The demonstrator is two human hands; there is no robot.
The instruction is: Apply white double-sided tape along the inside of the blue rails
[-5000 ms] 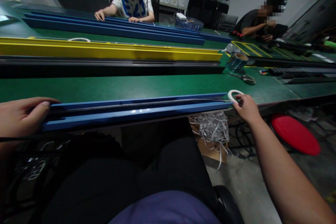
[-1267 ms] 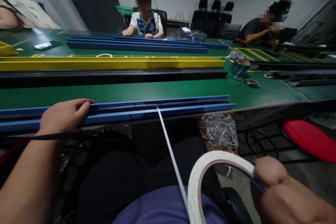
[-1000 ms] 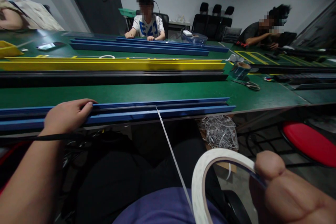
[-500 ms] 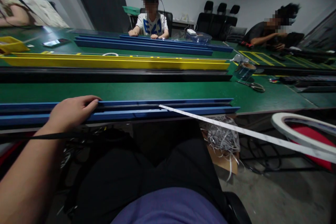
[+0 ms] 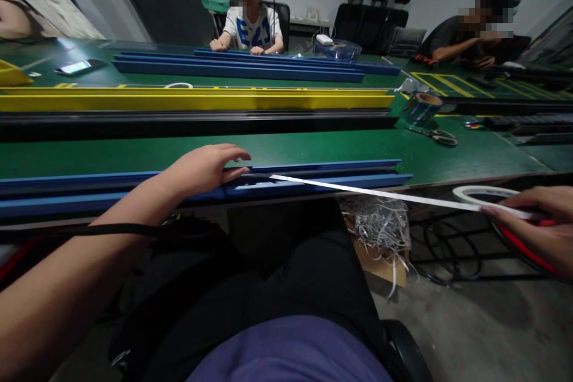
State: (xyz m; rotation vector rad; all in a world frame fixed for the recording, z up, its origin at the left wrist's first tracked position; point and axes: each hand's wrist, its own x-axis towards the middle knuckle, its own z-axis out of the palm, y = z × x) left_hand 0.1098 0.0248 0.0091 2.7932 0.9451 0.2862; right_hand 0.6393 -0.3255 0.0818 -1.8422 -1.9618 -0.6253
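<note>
A long blue channel strip (image 5: 340, 181) lies along the near edge of the green table. My left hand (image 5: 210, 168) hovers at or just over it, fingers apart; whether the fingertips touch the channel I cannot tell. From the channel, a narrow white strip of tape (image 5: 376, 192) stretches tautly to the right. Its roll of white tape (image 5: 465, 193) is gripped by my right hand (image 5: 544, 215) at the right side, out beyond the table's near edge. The tape's free end lies on the channel, a little right of my left fingertips.
Behind lie a black strip (image 5: 201, 126), a yellow channel (image 5: 201, 102) and several blue channels (image 5: 242, 70). Scissors (image 5: 441, 138) and a clear tape roll (image 5: 421, 110) sit at right. Below hangs a bag of shredded strips (image 5: 380, 224). Two people (image 5: 253, 27) work across the table.
My left hand has slid right along the channel toward the tape's end, its fingers lifting. My right hand has come into view with the tape roll, which sits slightly farther left.
</note>
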